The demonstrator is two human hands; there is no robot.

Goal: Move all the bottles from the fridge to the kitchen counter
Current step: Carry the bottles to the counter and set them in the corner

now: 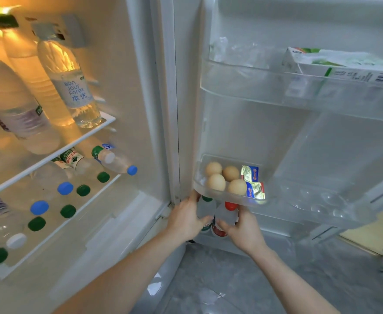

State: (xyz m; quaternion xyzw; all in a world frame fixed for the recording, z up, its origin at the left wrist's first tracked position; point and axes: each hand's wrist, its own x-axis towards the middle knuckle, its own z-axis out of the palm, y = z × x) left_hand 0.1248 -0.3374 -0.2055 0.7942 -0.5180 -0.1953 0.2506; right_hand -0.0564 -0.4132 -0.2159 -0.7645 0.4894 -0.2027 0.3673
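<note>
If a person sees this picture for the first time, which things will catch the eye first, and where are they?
Low in the open fridge door, the left hand grips a green-capped bottle and the right hand grips a red-capped bottle. Just above them, four eggs lie in a clear door tray. At the left, many water bottles fill the lit shelves.

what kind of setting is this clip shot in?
Most likely a home kitchen, at an open fridge. Water bottles stand on the lit shelves; the door tray holds eggs and butter packs; a grey tiled floor lies below.
</note>
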